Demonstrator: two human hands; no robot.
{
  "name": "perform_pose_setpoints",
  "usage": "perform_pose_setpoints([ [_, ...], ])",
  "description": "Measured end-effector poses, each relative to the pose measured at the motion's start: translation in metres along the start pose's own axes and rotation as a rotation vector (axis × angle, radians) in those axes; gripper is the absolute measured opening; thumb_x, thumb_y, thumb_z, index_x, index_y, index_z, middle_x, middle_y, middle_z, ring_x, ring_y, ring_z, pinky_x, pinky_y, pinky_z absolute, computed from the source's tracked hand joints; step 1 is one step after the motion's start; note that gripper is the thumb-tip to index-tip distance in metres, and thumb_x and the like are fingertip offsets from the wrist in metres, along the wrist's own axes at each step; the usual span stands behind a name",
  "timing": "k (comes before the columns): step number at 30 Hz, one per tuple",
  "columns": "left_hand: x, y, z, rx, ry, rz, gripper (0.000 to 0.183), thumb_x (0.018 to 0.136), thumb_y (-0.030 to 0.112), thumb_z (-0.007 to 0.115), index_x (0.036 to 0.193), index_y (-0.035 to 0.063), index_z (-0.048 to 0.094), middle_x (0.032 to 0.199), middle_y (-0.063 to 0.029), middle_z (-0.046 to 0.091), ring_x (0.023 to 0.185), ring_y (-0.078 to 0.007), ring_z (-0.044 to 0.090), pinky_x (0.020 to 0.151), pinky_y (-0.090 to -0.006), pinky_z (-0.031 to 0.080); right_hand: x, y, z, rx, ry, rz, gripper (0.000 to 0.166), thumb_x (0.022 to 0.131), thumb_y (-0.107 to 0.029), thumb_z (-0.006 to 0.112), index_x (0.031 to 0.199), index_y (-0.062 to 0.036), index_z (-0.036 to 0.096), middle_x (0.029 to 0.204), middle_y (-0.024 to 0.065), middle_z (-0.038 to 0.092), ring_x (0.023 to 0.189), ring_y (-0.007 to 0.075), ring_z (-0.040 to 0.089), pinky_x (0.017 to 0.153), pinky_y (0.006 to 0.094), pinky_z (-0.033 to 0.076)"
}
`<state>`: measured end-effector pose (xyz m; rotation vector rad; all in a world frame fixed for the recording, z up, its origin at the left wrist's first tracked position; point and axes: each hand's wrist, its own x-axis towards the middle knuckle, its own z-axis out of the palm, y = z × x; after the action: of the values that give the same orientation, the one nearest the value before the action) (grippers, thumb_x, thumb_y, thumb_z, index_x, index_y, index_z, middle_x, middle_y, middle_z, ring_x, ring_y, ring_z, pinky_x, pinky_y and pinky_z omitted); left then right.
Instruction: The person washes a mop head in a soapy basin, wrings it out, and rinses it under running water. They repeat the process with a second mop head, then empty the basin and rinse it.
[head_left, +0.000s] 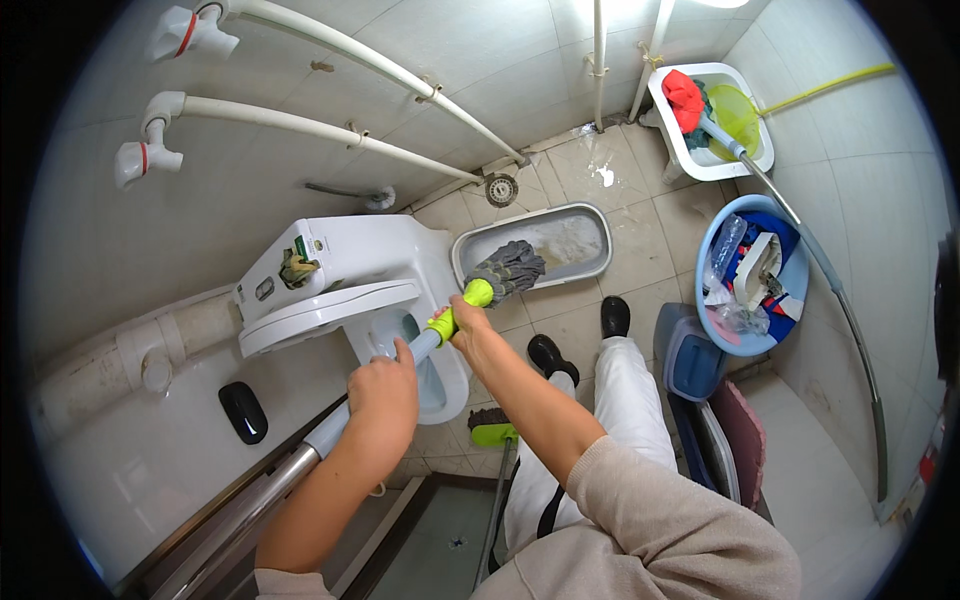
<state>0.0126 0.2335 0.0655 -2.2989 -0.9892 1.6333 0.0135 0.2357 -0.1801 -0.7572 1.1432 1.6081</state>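
A twist mop with a grey mop head (510, 271) and a lime-green collar slants over an open white toilet (442, 375). My right hand (463, 321) grips the green sleeve just below the collar. Around the pale blue part of the mop's pole is my left hand (384, 386), its index finger extended along it. The mop head hangs over a long grey-and-white basin (592, 274) on the tiled floor, which has cloudy, dirty water in it.
A round floor drain (501, 190) lies beyond the basin. At right stand a blue tub (705, 300) of packaging, lidded blue bins (694, 367) and a white basin (763, 154) with cloths and another mop's pole (810, 240). A green broom (493, 434) is near my legs.
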Motion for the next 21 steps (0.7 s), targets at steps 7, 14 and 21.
perform_pose_setpoints([
  [7,0.021,-0.007,0.007,-0.130,0.162,0.056,0.036,0.070,0.008,0.054,0.104,-0.0007,0.048,0.072,-0.0127,0.060,0.064,-0.0246,0.062,0.056,-0.0341,0.050,-0.045,0.015,0.021,0.112,-0.083,0.063,0.015,0.086,-0.015,0.047,0.089,-0.0028,0.039,0.070,0.0085,0.044,0.058,0.0213,0.048,0.055,0.0377,0.047],
  [14,0.019,-0.016,0.028,-0.336,0.187,0.011,0.037,0.069,0.017,0.061,0.099,0.0010,0.045,0.074,-0.0145,0.060,0.068,-0.0317,0.060,0.063,-0.0397,0.048,-0.069,0.037,0.025,0.079,-0.077,0.071,0.016,0.086,-0.017,0.049,0.086,-0.0025,0.040,0.067,0.0081,0.045,0.059,0.0217,0.049,0.056,0.0348,0.048],
  [21,-0.025,-0.034,0.020,-0.477,-0.092,-0.154,0.032,0.070,0.024,0.065,0.086,0.0013,0.051,0.069,-0.0120,0.059,0.067,-0.0302,0.060,0.060,-0.0378,0.047,-0.030,0.012,-0.002,0.077,-0.069,0.022,0.016,0.085,-0.016,0.047,0.080,-0.0021,0.041,0.066,0.0084,0.046,0.054,0.0211,0.050,0.053,0.0365,0.049],
])
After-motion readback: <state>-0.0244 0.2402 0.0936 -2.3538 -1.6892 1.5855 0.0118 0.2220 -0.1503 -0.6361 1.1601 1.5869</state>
